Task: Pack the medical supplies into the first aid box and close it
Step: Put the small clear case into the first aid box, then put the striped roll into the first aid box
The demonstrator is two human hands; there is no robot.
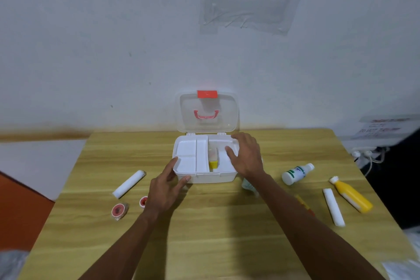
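Observation:
The white first aid box [204,177] stands open at the table's far middle, its clear lid [206,111] upright with a red latch and handle. A white divided tray [188,154] sits in the box, and a yellow item [213,163] shows through the tray's middle gap. My left hand [163,191] pinches the box's front-left corner, forefinger on the rim and thumb on the front wall. My right hand [246,157] grips the tray's right end, thumb inside and fingers over the back-right edge. On the table lie a white gauze roll [129,184], two tape rolls [119,211], a white bottle [296,173], a yellow bottle [351,195] and another white roll [333,207].
A pale packet [248,185] lies partly under my right wrist. A thin red-and-yellow item [304,204] shows beside my right forearm. The wooden table [216,234] butts against the wall. Plugs and cables [366,154] hang off its right side.

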